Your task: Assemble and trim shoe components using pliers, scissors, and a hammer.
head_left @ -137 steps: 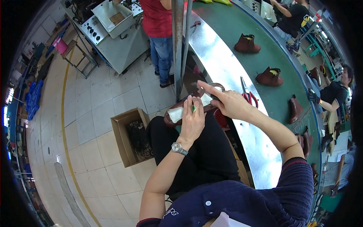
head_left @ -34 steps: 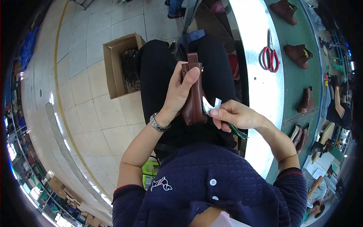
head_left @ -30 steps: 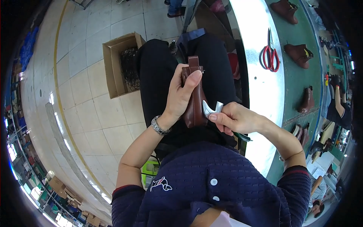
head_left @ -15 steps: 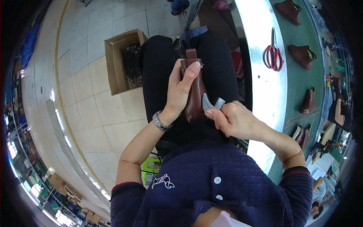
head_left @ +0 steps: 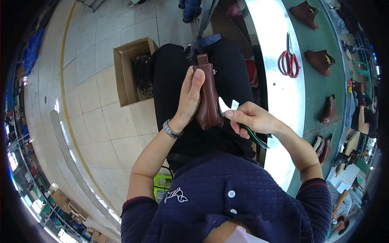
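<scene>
My left hand [head_left: 189, 99] clasped a smooth leather boot [head_left: 210, 103]; my right hand [head_left: 256, 119] gripped a hooked metal tool [head_left: 223, 107].

The boot [head_left: 208, 97] is brown, the tool [head_left: 257, 139] green-handled, the scissors [head_left: 288, 52] red-handled.

At the right of the frame, a hand can pass over the shiny desk [head_left: 283, 103] between the red scissors [head_left: 289, 64] and the right arm [head_left: 300, 150]. Brown boots [head_left: 320, 62] block spots farther right. At upper left, a box [head_left: 124, 79] stands in the way.
</scene>
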Demonstrator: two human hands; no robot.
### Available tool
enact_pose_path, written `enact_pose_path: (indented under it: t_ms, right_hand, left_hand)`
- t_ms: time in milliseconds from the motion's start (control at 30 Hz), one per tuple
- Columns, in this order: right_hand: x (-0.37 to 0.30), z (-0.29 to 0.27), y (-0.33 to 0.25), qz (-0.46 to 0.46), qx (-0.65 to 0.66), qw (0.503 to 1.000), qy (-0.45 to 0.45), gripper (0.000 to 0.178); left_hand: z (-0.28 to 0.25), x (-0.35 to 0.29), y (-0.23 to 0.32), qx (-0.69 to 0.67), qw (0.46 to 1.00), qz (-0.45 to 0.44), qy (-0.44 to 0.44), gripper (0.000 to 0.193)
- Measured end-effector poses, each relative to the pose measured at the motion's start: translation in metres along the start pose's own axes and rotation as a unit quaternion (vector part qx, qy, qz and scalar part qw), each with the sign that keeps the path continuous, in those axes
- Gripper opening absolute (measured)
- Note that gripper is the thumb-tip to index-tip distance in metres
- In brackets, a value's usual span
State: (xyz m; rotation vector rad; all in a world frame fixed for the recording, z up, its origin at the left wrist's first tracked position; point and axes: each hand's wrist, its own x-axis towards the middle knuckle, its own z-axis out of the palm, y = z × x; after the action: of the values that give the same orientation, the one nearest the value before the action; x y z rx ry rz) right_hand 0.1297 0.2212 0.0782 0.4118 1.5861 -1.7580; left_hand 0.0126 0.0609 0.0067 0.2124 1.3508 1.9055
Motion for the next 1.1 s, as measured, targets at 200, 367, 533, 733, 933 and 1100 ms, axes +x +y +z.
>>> enact_pose_path:
  t_ms: [200,367,533,733,933,1100]
  right_hand:
    - [-0.002,-0.012,-0.028,0.039,-0.121,0.99,-0.059,0.068]
    - [0.003,-0.015,-0.058,0.088,-0.258,0.96,-0.06,0.067]
    - [-0.001,0.0,-0.035,0.067,-0.137,0.988,0.006,0.07]
    - [-0.011,0.012,-0.034,0.049,-0.224,0.97,0.081,0.07]
    - [-0.011,0.011,-0.012,-0.017,-0.141,0.986,0.088,0.068]
    - [-0.007,-0.006,-0.015,0.027,-0.014,0.999,-0.039,0.068]
  left_hand:
    - [0.007,-0.002,0.0,0.036,0.999,0.013,0.007,0.044]
    - [-0.001,0.001,-0.004,0.041,0.999,0.008,0.018,0.044]
    - [0.005,0.008,0.003,0.022,0.999,-0.002,0.033,0.044]
    - [0.011,0.003,0.008,0.029,0.999,-0.012,0.019,0.045]
    - [0.007,0.003,0.004,0.037,0.999,0.016,0.001,0.045]
    - [0.011,-0.002,0.005,0.033,0.999,0.004,0.0,0.046]
